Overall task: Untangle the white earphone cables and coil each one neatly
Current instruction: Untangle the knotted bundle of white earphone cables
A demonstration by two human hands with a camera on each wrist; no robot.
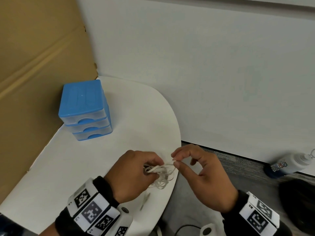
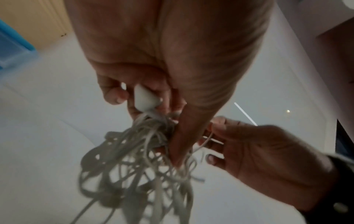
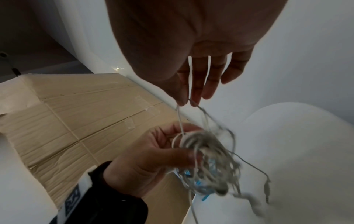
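Tangle of white earphone cables (image 1: 161,174) in loose grey-white loops, bunched in the curled fingers of the left hand (image 1: 134,174), one strand pinched between thumb and forefinger of the right hand (image 1: 202,174) just beside it, loops hanging below both hands over the white table (image 1: 119,150).

Left hand (image 1: 131,174) and right hand (image 1: 204,178) bare, each wrist in a black sleeve ringed by a white band printed with square black-and-white coded markers, small round fasteners beside.
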